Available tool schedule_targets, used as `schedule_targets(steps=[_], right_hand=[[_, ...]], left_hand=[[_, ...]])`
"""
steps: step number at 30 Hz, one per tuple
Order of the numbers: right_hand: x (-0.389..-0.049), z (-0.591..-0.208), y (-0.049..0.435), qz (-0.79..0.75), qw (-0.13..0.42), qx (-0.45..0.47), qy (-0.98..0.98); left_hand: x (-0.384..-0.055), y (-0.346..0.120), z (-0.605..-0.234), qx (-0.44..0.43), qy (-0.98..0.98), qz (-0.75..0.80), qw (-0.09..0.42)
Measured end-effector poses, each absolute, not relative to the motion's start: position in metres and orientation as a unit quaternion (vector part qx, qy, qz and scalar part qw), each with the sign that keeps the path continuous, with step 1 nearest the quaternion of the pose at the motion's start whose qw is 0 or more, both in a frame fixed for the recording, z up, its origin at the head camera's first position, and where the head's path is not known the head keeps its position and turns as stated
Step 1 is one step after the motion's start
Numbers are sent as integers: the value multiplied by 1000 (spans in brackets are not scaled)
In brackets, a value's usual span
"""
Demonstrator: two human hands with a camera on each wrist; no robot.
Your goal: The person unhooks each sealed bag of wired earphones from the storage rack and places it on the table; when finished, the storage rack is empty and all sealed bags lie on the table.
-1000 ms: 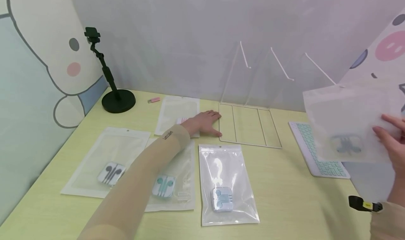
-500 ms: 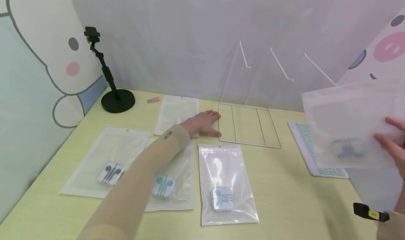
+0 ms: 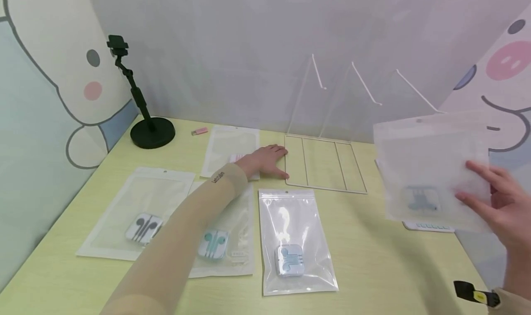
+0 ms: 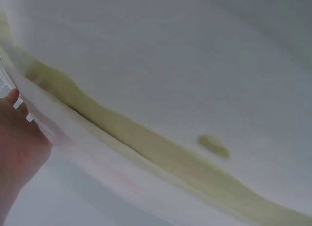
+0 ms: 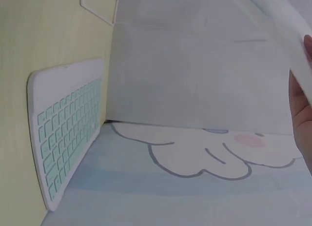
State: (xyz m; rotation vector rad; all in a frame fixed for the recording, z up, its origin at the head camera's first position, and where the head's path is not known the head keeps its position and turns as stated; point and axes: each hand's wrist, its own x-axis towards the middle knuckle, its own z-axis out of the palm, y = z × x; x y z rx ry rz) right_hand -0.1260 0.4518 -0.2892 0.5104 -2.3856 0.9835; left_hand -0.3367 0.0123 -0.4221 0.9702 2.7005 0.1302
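In the head view my left hand (image 3: 269,161) lies spread at the left edge of a white wire display rack (image 3: 327,188), its fingertips and thumb right at the wire. My right hand (image 3: 495,199) pinches a translucent white zip pouch (image 3: 435,163) between thumb and fingers, in the air to the right of the rack. A boxed pair of earphones (image 3: 421,199) shows faintly through it. Three bare hooks of the rack point forward, the right one ending close to the pouch's top edge. A blurred white pouch (image 4: 170,79) fills most of the left wrist view.
Several pouches lie on the desk: dark earphones (image 3: 144,227) at left, green earphones (image 3: 213,244) in the middle, and a clear bag (image 3: 296,232) with blue ones. A keyboard (image 5: 68,128) is at right. A black phone stand (image 3: 152,133) and pink USB stick (image 3: 200,131) stay back left.
My right hand has brought the pouch leftward, nearer the rack, and it now covers most of the keyboard. My left hand stays at the rack's edge.
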Motion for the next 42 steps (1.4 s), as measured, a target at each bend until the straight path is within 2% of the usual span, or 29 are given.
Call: schedule_targets(steps=[8, 13, 20, 25, 42], right_hand=[[-120, -298, 438, 379, 203, 244, -869], [-114, -299, 430, 397, 149, 231, -876], [-101, -304, 420, 322, 121, 213, -915], [-96, -305, 415, 326, 84, 244, -909], [-86, -334, 413, 329, 2, 246, -911]], left_hand=[[-337, 11, -424, 335, 931, 52, 137], [-336, 11, -422, 335, 931, 52, 137], [-336, 12, -421, 340, 929, 48, 134], [-335, 11, -421, 337, 930, 48, 137], [-336, 10, -421, 337, 930, 55, 138]])
